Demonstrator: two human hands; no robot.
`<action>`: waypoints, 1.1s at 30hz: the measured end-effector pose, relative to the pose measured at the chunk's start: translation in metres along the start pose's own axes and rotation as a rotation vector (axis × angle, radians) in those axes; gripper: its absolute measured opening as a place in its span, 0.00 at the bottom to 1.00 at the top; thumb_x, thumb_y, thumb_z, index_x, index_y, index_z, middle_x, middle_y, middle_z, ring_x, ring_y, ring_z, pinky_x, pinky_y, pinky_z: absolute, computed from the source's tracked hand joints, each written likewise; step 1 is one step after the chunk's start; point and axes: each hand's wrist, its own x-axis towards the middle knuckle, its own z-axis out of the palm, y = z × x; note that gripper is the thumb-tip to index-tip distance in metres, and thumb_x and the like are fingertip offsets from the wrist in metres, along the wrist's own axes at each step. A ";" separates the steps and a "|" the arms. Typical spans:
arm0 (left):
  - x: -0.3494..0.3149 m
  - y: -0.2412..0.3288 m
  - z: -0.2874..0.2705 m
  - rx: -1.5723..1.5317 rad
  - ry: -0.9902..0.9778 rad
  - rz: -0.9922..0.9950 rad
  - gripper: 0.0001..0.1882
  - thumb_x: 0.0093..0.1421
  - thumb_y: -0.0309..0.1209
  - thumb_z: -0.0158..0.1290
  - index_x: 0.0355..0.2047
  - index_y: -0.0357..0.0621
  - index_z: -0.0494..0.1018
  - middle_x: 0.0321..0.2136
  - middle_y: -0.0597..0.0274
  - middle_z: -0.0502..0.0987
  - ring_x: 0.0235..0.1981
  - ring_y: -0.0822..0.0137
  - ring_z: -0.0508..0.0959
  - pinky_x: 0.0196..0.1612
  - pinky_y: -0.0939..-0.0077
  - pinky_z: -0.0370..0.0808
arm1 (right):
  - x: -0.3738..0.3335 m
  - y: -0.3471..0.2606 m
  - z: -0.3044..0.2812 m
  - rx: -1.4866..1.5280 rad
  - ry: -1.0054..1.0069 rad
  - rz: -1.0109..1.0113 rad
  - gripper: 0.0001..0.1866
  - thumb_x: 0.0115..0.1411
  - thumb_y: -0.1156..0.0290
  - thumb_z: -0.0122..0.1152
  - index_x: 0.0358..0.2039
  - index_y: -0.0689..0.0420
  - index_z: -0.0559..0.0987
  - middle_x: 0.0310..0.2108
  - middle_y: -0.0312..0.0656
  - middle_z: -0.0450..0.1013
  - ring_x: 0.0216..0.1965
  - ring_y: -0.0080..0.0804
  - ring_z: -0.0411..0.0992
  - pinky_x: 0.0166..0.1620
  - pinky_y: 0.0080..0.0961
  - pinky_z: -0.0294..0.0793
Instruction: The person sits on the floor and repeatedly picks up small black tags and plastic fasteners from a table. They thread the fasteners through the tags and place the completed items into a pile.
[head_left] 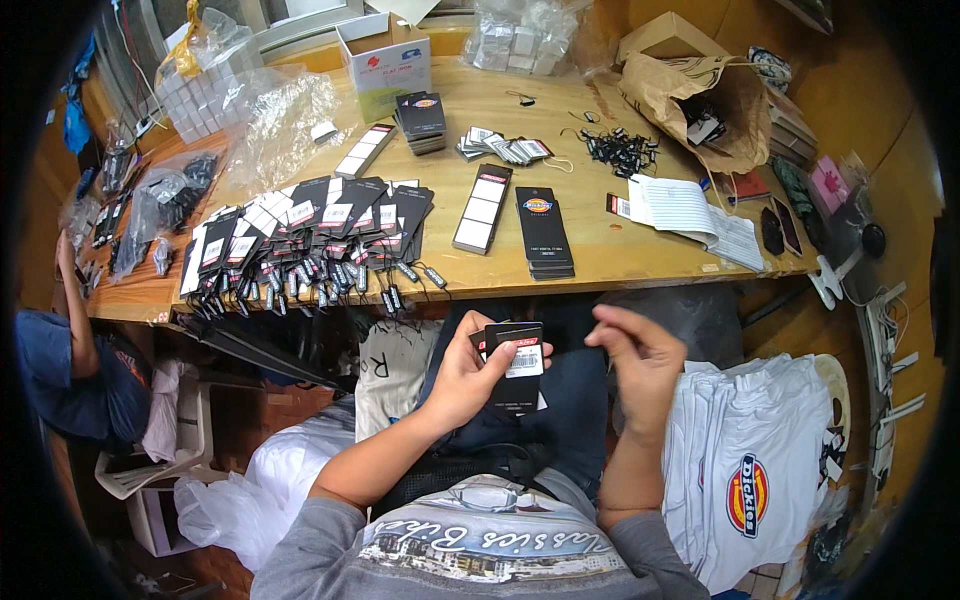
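Observation:
Above my lap, my left hand (pixel 468 370) grips a small fan of black hang tags (pixel 517 392), thumb pressed on the front. The front tag bears a white barcode label. To its right my right hand (pixel 643 365) is raised, fingers curled and thumb close to the index fingertip, slightly blurred. Anything between those fingertips is too small to make out. On the table edge ahead lie a stack of black hang tags (pixel 545 235) and a stack of white-panelled tags (pixel 482 208). Left of them spreads a large pile of tags with black strings (pixel 335 230).
Farther back are a carton (pixel 385 65), a black string heap (pixel 622 152) and a brown paper bag (pixel 690 95). An open notebook (pixel 690 215) lies at right. White T-shirts (pixel 745 460) are piled beside me. Another person (pixel 85 375) sits at far left.

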 end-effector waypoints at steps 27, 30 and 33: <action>-0.006 0.015 -0.001 1.051 -0.046 0.764 0.13 0.40 0.16 0.53 0.30 0.36 0.70 0.26 0.54 0.74 0.26 0.62 0.76 0.28 0.78 0.72 | -0.023 0.032 0.037 0.074 -0.134 0.070 0.03 0.47 0.84 0.52 0.20 0.65 0.70 0.23 0.33 0.63 0.20 0.10 0.58 0.20 0.07 0.55; -0.006 0.018 -0.003 0.998 -0.094 0.659 0.14 0.43 0.16 0.51 0.33 0.35 0.69 0.28 0.52 0.73 0.28 0.58 0.75 0.29 0.76 0.72 | -0.022 0.033 0.043 0.066 -0.061 -0.024 0.04 0.46 0.84 0.52 0.19 0.64 0.69 0.27 0.34 0.63 0.20 0.10 0.59 0.21 0.07 0.56; -0.010 0.028 0.003 0.922 -0.151 0.436 0.16 0.45 0.15 0.47 0.37 0.35 0.67 0.32 0.50 0.72 0.31 0.56 0.74 0.32 0.75 0.71 | -0.016 0.039 0.041 0.133 -0.056 -0.036 0.04 0.46 0.85 0.52 0.19 0.64 0.68 0.30 0.35 0.63 0.22 0.12 0.60 0.23 0.08 0.59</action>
